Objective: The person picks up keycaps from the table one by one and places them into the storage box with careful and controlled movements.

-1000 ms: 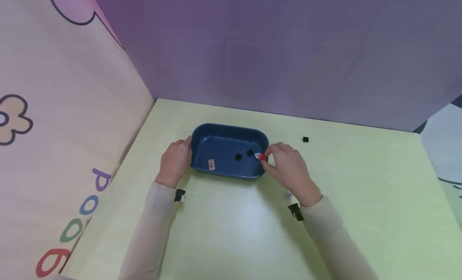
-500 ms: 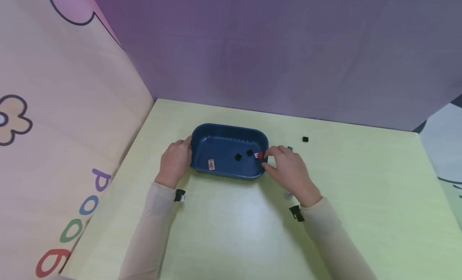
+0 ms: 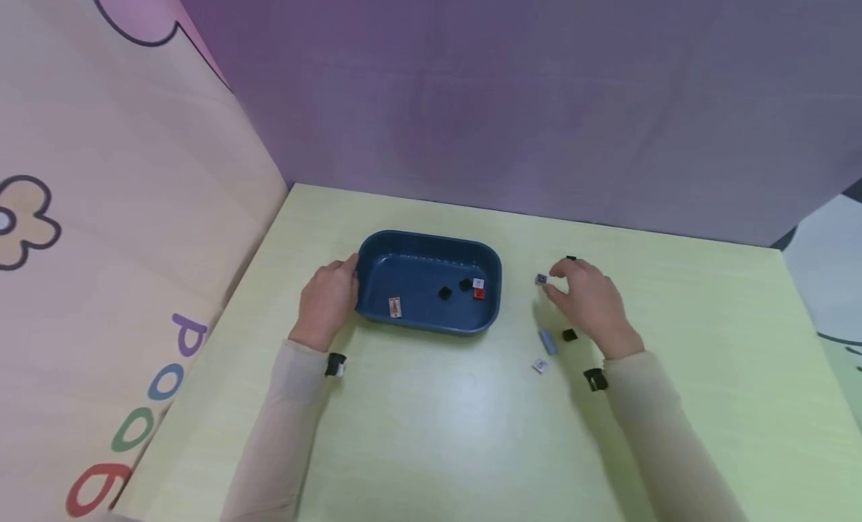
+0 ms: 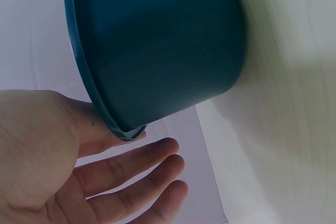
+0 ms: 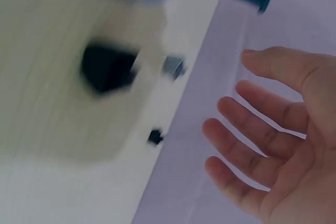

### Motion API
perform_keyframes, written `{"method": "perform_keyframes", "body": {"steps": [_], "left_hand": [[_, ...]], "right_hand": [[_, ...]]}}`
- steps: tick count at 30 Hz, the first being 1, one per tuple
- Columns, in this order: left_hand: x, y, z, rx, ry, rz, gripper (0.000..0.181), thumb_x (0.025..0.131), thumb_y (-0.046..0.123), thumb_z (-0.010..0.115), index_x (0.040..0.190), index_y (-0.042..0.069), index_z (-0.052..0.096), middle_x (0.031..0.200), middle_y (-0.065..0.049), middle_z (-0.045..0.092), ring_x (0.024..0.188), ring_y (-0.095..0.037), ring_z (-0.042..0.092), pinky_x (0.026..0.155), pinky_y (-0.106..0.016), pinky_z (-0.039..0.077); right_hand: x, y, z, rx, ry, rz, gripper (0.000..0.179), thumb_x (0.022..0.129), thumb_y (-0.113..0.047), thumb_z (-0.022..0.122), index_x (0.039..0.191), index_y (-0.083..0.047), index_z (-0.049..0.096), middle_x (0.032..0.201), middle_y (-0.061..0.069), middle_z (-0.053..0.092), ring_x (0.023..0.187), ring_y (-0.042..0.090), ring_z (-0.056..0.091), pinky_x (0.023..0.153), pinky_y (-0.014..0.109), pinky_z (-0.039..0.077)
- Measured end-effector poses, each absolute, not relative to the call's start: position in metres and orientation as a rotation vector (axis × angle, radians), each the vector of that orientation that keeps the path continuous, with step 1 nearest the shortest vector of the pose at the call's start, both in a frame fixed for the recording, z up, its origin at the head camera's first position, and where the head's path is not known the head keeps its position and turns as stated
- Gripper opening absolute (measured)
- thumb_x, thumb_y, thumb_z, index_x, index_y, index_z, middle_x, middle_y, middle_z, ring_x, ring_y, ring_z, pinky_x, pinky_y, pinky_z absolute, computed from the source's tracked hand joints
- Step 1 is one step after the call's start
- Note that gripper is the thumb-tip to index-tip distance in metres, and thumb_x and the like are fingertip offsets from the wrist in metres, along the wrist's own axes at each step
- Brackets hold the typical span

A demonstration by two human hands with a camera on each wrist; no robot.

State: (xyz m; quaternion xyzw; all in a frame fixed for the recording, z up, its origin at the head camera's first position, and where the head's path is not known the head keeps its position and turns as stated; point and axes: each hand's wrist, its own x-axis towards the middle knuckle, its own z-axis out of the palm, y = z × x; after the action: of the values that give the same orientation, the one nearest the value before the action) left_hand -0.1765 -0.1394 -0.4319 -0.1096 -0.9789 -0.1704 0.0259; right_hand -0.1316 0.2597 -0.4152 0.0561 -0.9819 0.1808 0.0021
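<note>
At the left end of a dark blue plastic tub (image 3: 404, 275), my left hand (image 3: 328, 301) holds the rim; in the left wrist view, the hand (image 4: 68, 156) has its rim at the thumb side and the other fingers spread loosely below. My right hand (image 3: 592, 301) hovers right of the tub, thumb and forefinger apart, just beside a small white block with a dark mark (image 3: 542, 280). The right wrist view shows the right hand (image 5: 278, 135) holding nothing. Inside the tub lie a white block (image 3: 478, 283), a red block (image 3: 479, 294), two black ones (image 3: 445, 292) and an orange-white piece (image 3: 395, 306).
On the pale table (image 3: 431, 417), a light blue stick-shaped piece (image 3: 548, 341), a black block (image 3: 569, 335) and another white block (image 3: 540, 366) lie below the right hand. A further black block (image 3: 571, 258) is partly hidden behind it. A purple backdrop (image 3: 512, 118) stands behind.
My right hand has let go of the red block, which now lies in the tub touching the white one, and has moved right out of the tub. The left hand has stayed put.
</note>
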Motion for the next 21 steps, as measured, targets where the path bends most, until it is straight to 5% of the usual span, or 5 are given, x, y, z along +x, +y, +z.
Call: {"method": "perform_keyframes", "body": {"steps": [21], "left_hand": [[-0.176, -0.139, -0.431, -0.374, -2.999, -0.524, 0.04, 0.101, 0.008, 0.053, 0.139, -0.003, 0.055, 0.112, -0.023, 0.067, 0.092, -0.039, 0.066, 0.071, -0.049, 0.056]], "right_hand": [[-0.188, 0.319, -0.436, -0.14, -3.265, 0.642, 0.038, 0.1, -0.015, 0.056, 0.13, 0.008, 0.052, 0.124, 0.033, 0.056, 0.11, 0.048, 0.056, 0.088, 0.06, 0.048]]}}
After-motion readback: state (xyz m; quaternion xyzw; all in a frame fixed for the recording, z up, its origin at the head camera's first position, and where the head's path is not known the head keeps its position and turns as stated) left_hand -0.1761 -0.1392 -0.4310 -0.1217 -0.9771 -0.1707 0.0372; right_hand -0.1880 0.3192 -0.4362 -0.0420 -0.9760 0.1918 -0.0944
